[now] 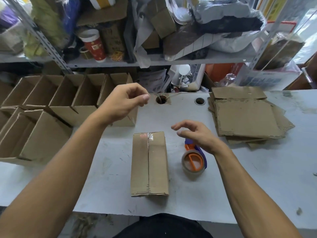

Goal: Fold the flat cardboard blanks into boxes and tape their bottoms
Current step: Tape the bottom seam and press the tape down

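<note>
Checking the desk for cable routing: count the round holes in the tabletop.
2. One hole sits near the table's back edge, just right of the left hand; the other hole lies further right, beside the flat cardboard blanks. Others may be hidden.

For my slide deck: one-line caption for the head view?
Both hands hover empty above a taped box and tape dispenser.

red paper cup (94,46) on cluttered shelf (154,61)

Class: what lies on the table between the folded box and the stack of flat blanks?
Head view: the tape dispenser, with the right hand above it.
</note>
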